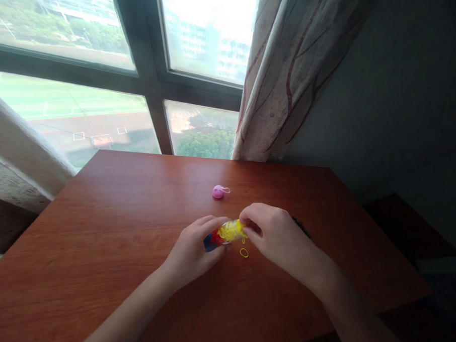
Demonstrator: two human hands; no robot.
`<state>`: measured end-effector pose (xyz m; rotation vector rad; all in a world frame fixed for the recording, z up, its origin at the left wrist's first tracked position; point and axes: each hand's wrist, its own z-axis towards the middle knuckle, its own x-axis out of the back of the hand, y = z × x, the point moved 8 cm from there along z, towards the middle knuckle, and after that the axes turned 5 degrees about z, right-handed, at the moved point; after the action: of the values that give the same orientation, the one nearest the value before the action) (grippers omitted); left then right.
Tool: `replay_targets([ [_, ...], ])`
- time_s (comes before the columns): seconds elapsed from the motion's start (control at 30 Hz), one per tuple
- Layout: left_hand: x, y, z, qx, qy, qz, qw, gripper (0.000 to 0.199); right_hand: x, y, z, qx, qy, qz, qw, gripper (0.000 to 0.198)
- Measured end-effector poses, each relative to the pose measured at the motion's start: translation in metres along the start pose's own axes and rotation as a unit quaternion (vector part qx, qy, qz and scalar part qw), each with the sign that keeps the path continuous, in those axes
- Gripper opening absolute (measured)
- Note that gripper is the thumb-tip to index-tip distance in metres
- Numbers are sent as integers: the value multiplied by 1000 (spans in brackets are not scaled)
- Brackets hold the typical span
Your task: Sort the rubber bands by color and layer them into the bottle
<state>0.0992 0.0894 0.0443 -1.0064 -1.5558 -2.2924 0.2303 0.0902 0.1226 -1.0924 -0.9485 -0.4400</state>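
Observation:
My left hand (pixel 190 247) is closed around a small clear container (pixel 225 232) of elastic bands, tilted with its mouth toward the right. Yellow bands fill the mouth end, with red and dark blue ones deeper in, near my palm. At the mouth, the fingertips of my right hand (pixel 272 231) pinch together on yellow elastic bands (pixel 242 226). One band dangles below those fingers. A loose yellow band (pixel 241 251) lies on the table just under the container. Farther back sits a round pink lid (pixel 218 193) with a pale loop on its right.
The brown wooden table (pixel 115 226) reaches back to a window (pixel 152 87) with a dark frame. A patterned curtain (pixel 284 82) hangs behind the table. Something dark (pixel 301 226), partly covered by my right wrist, lies on the tabletop.

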Motion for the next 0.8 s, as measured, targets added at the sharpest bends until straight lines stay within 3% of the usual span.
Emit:
replay_targets([
  [0.17,2,1,0,2,11,49,999,38,-7,-5,2,10,-17,-42,999,20],
  [0.53,2,-2,-1,13,34,48,998,36,3,-1,-7,-35,30,75,996,33],
  [0.8,3,3,0,22,31,26,999,37,-9,6,-19,-71,-24,153,985,50],
])
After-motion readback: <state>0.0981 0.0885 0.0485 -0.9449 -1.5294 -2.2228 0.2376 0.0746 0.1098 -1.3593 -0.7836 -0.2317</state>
